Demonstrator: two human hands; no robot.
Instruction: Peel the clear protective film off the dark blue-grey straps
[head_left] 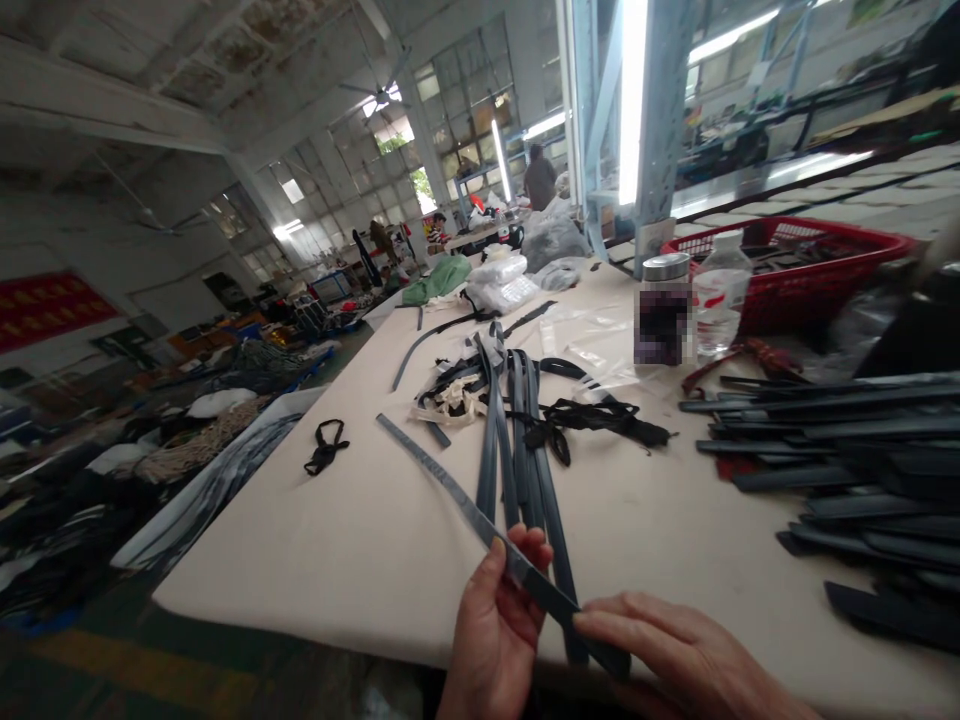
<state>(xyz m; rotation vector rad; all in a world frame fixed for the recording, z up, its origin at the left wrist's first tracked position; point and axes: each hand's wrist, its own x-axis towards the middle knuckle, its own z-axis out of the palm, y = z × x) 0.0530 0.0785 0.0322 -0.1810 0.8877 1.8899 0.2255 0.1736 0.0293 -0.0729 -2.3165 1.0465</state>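
A long dark grey strip (442, 478) runs slantwise over the near part of the table, its far end pointing up and left. My left hand (501, 610) grips it around the middle, thumb on top and fingers curled beneath. On the strip's wider, darker near end, my right hand (660, 640) pinches with the thumb hidden from sight. Just beyond my hands lies a bundle of similar grey strips (531, 440), partly behind the held one. What the strips are for cannot be seen.
The cream-topped table (300, 550) carries a small black strap loop (326, 447) at left. A pile of dark strips (847, 440) lies at right, near a water bottle (721, 300), a lidded jar (664, 310) and a red basket (817, 270). Two people are far off.
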